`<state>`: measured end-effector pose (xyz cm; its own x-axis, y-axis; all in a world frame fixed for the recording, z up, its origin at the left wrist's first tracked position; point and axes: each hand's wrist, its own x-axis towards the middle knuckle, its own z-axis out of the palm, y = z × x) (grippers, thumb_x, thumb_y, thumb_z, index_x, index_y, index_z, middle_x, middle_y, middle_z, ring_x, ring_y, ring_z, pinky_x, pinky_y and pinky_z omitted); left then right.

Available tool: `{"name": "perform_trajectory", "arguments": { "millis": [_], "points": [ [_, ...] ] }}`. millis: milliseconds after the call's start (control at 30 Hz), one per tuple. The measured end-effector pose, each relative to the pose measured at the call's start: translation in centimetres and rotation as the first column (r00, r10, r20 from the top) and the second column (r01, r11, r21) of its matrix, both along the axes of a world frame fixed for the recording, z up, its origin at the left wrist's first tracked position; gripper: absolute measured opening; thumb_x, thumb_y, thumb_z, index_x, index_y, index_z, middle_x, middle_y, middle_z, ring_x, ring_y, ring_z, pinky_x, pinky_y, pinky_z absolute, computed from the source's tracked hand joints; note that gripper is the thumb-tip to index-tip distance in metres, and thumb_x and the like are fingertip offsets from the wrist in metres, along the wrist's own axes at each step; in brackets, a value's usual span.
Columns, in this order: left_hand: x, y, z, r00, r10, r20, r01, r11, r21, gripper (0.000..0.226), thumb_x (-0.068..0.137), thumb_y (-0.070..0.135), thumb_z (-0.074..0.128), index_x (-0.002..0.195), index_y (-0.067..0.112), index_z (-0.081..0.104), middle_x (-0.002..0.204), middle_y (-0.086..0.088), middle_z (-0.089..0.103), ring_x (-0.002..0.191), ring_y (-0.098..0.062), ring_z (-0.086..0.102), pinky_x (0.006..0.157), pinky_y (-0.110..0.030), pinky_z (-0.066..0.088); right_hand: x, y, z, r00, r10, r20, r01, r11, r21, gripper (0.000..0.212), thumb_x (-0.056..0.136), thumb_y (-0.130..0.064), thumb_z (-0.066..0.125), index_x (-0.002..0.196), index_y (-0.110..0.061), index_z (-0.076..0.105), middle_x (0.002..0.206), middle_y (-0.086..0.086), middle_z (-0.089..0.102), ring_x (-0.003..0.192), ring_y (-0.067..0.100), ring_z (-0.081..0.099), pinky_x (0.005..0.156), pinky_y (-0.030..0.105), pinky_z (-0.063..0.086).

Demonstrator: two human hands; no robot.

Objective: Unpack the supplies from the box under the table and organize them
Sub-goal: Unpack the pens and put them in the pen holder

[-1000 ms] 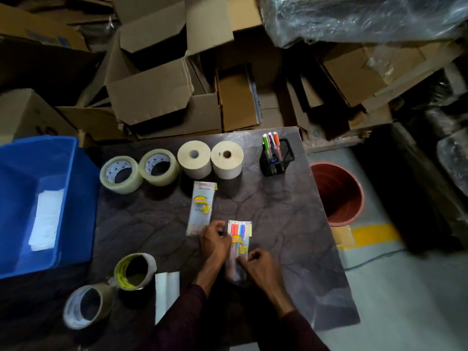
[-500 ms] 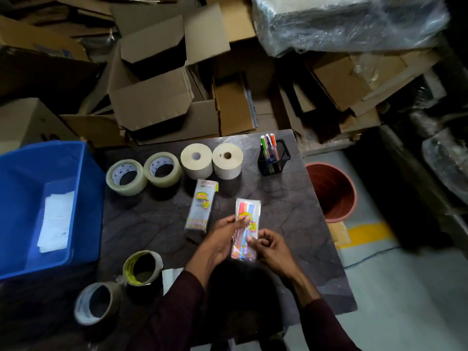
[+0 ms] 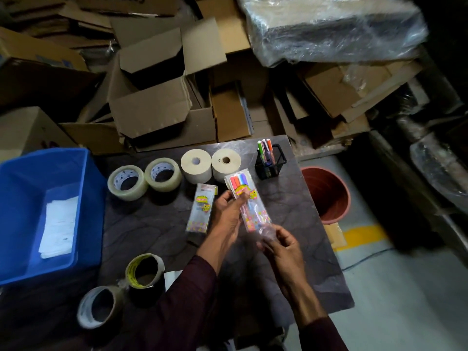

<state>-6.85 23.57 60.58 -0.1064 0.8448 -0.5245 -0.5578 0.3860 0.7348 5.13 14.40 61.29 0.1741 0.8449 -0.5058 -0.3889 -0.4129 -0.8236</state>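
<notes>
Both hands hold a clear pack of colored pens up over the table, the left hand pinching its middle and the right hand pinching its bottom end.

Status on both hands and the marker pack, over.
Left hand pinches marker pack mid-length, right hand holds its lower end. Pack above table. Second pack lies alongside.

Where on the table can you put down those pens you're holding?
Bare table lies just this side of the pen holder, out to the right edge. Another patch sits between the clear tape rolls, the flat pack and the yellow-cored tape roll. The back row by the paper rolls is crowded.
</notes>
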Motion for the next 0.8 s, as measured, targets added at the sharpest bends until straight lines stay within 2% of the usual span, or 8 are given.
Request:
{"name": "perform_trajectory", "arguments": {
  "millis": [67, 133, 233, 300, 367, 533, 633, 800],
  "points": [
    [0.2, -0.1, 0.1, 1.0, -0.001, 0.001, 0.001, 1.0, -0.007, 0.017, 0.088, 0.001, 0.065, 0.104, 0.006, 0.064, 0.082, -0.002, 0.074, 0.068, -0.012, 0.068, 0.072, -0.037, 0.058, -0.5, 0.4, -0.6, 0.983, -0.081, 0.162, 0.068, 0.994, 0.082, 0.032, 0.081, 0.019, 0.065, 0.092, -0.011, 0.069, 0.078, -0.002, 0.075, 0.072, 0.006, 0.067, 0.064, 0.018, 0.056],
    [0.2, -0.4, 0.2, 1.0, -0.009, 0.005, 0.01, 1.0, -0.014, 0.028, 0.087, 0.003, 0.067, 0.115, 0.003, 0.061, 0.093, -0.008, 0.071, 0.074, -0.016, 0.069, 0.078, -0.044, 0.057, -0.9, 0.6, -0.9, 0.968, -0.165, 0.189, 0.147, 0.983, 0.106, 0.034, 0.078, 0.019, 0.068, 0.095, -0.01, 0.069, 0.083, -0.001, 0.075, 0.074, 0.008, 0.067, 0.066, 0.019, 0.056],
    [0.3, -0.8, 0.3, 1.0, -0.024, 0.018, 0.024, 1.0, -0.009, 0.038, 0.086, 0.004, 0.068, 0.122, 0.003, 0.058, 0.101, -0.011, 0.07, 0.082, -0.02, 0.069, 0.081, -0.046, 0.056, -1.7, 0.7, -1.5, 0.955, -0.261, 0.144, 0.252, 0.965, 0.077, 0.025, 0.083, 0.01, 0.07, 0.106, 0.002, 0.068, 0.091, 0.014, 0.074, 0.077, 0.015, 0.067, 0.063, 0.02, 0.057],
    [0.4, -1.0, 0.4, 0.999, -0.034, 0.013, 0.034, 0.999, -0.004, 0.038, 0.086, 0.005, 0.068, 0.123, 0.0, 0.057, 0.102, -0.013, 0.069, 0.085, -0.024, 0.068, 0.085, -0.05, 0.055, -2.2, 0.8, -2.0, 0.945, -0.316, 0.081, 0.313, 0.949, 0.048, 0.03, 0.084, 0.003, 0.071, 0.113, 0.009, 0.064, 0.1, 0.027, 0.071, 0.084, 0.027, 0.066, 0.068, 0.027, 0.059],
    [0.4, -1.0, 0.6, 0.999, -0.042, -0.003, 0.042, 0.999, 0.005, 0.038, 0.086, 0.005, 0.068, 0.122, -0.003, 0.057, 0.101, -0.015, 0.069, 0.088, -0.027, 0.067, 0.087, -0.052, 0.054, -2.5, 0.9, -2.1, 0.936, -0.353, 0.014, 0.352, 0.935, 0.032, 0.031, 0.084, -0.001, 0.071, 0.112, 0.011, 0.063, 0.101, 0.029, 0.07, 0.084, 0.028, 0.067, 0.07, 0.028, 0.06],
    [-0.2, -0.7, 0.7, 0.999, -0.046, -0.016, 0.047, 0.999, 0.027, 0.027, 0.087, 0.007, 0.068, 0.113, 0.003, 0.062, 0.104, -0.016, 0.071, 0.09, -0.027, 0.069, 0.087, -0.052, 0.056, -2.0, 0.5, -1.5, 0.941, -0.337, 0.012, 0.337, 0.941, 0.012, 0.017, 0.085, 0.008, 0.068, 0.102, 0.006, 0.067, 0.089, 0.02, 0.071, 0.074, 0.02, 0.068, 0.066, 0.023, 0.06],
    [-0.6, -0.3, 0.5, 1.0, -0.028, -0.008, 0.028, 0.999, 0.033, 0.021, 0.089, 0.007, 0.067, 0.109, 0.007, 0.063, 0.101, -0.013, 0.07, 0.085, -0.022, 0.07, 0.083, -0.047, 0.057, -1.1, 0.0, -1.4, 0.947, -0.322, 0.003, 0.321, 0.947, 0.012, 0.03, 0.081, 0.022, 0.062, 0.094, -0.004, 0.069, 0.079, 0.012, 0.072, 0.069, 0.015, 0.068, 0.064, 0.02, 0.059],
    [-0.5, -0.4, 0.5, 0.997, -0.075, 0.019, 0.074, 0.996, 0.05, 0.018, 0.088, 0.006, 0.068, 0.105, 0.009, 0.063, 0.099, -0.011, 0.071, 0.085, -0.022, 0.07, 0.084, -0.046, 0.057, -1.2, 0.2, -1.2, 0.963, -0.27, -0.012, 0.27, 0.963, 0.012, 0.028, 0.082, 0.019, 0.064, 0.101, -0.001, 0.067, 0.081, 0.011, 0.071, 0.069, 0.011, 0.068, 0.066, 0.02, 0.06]
  ]
}}
